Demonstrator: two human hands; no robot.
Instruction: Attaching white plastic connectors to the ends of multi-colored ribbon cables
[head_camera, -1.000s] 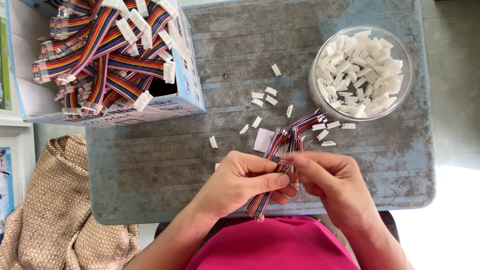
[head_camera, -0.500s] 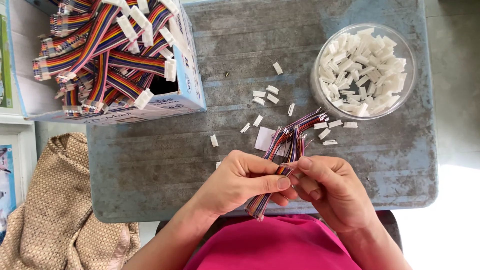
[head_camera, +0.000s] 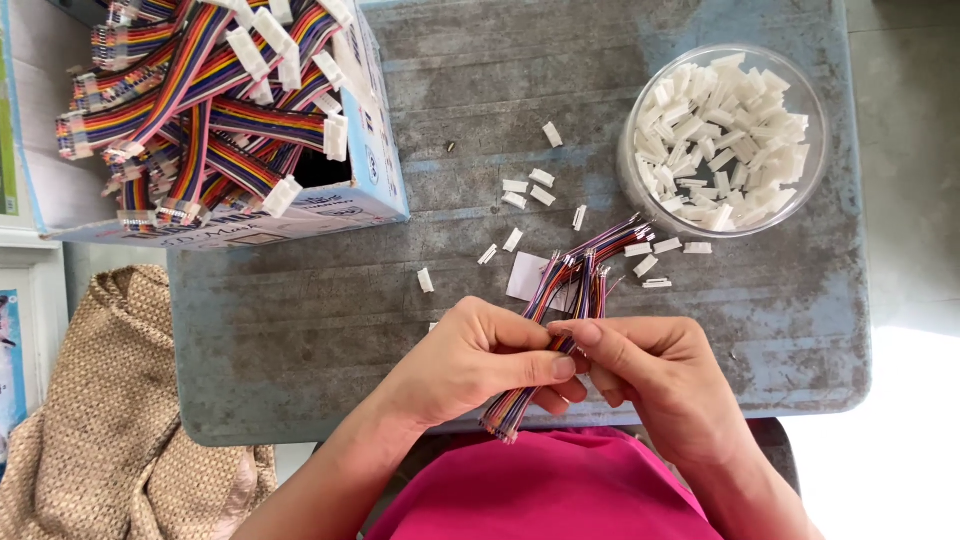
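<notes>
My left hand (head_camera: 470, 358) and my right hand (head_camera: 650, 372) meet at the near edge of a worn grey table (head_camera: 300, 330). Both pinch a bundle of multicoloured ribbon wires (head_camera: 585, 270). The bundle's far ends fan out over a small white paper square (head_camera: 524, 277); its near end sticks out below my left fingers. Loose white plastic connectors (head_camera: 528, 188) lie scattered just beyond my hands.
A clear round bowl (head_camera: 632, 190) heaped with white connectors stands at the back right. A cardboard box (head_camera: 360, 205) full of rainbow ribbon cables with white plugs sits at the back left. A beige woven cloth (head_camera: 110, 420) lies beside the table at lower left.
My hands have barely shifted; the fingers have worked slightly along the wire bundle, which stays pinched between them.
</notes>
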